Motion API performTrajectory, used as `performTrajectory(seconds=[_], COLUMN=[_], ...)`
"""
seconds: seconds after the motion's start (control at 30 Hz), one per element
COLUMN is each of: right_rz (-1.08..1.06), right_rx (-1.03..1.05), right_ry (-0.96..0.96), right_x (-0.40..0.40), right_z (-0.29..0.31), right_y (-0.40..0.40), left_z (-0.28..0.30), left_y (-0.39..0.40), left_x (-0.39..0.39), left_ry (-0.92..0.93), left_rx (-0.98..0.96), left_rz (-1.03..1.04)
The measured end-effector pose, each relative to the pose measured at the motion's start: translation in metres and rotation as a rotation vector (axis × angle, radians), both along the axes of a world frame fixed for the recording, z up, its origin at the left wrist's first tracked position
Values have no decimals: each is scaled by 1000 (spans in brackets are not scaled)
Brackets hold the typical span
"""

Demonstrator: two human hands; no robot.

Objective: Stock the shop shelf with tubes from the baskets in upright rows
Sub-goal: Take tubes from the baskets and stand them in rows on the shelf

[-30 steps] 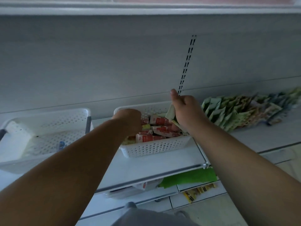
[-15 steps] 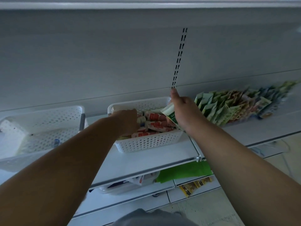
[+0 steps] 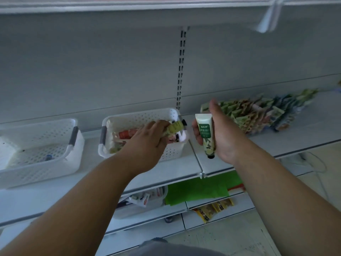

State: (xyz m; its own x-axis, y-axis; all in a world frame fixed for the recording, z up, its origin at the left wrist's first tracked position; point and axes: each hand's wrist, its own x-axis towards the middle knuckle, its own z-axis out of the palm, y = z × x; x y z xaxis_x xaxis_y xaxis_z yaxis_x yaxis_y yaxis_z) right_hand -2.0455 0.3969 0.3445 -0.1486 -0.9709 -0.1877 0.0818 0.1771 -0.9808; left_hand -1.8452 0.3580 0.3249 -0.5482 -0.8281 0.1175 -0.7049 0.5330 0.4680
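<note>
Lifting clear of the middle basket (image 3: 171, 154) since a second ago, the right hand (image 3: 219, 133) now holds a white-and-green tube (image 3: 205, 133) upright, cap down, grip clamped round it at about 3 o'clock of the basket. The left hand (image 3: 149, 143), knuckles up over the basket, has raised a yellow-green tube (image 3: 173, 128), fingers curled on it. Upright tubes (image 3: 258, 113) stand in rows on the shelf (image 3: 304, 130) at 2 o'clock.

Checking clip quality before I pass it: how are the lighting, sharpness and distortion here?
Head view: dim, bluish light, no glare; the shelf edges bow from the wide lens; the right hand and its tube are sharp; the left hand and the far packets are blurred.
</note>
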Motion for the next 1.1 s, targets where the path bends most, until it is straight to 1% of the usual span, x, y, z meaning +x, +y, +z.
performTrajectory(seconds=[0.1, 0.23, 0.37, 0.5, 0.6, 0.67, 0.83, 0.97, 1.03, 1.1], right_rz=[-8, -196, -301, -404, -454, -451, -473, -423, -394, -338], right_rx=[-42, -76, -93, -106, -115, -126, -166, -164, -192, -220], right_ry=[27, 67, 157, 247, 361, 439, 485, 566, 592, 609], right_x=[-48, -133, -226, -298, -341, -365, -422, -469, -489, -505], right_z=[-3, -5, -2, -1, -5, -9, -17, -13, -11, -14], right_y=[34, 89, 141, 166, 161, 149, 117, 92, 78, 60], left_z=[-4, -5, -9, -10, -12, -15, -19, -19, -23, -28], left_y=[16, 49, 83, 101, 97, 87, 43, 20, 14, 11], left_x=[-51, -145, -244, -323, -361, -384, -444, -483, -494, -502], left_ry=[29, 80, 144, 189, 221, 222, 190, 133, 112, 101], left_rx=[-39, 15, 54, 34, 61, 61, 71, 79, 85, 101], left_rz=[-47, -62, -119, -187, -186, -195, -249, -235, -238, -197])
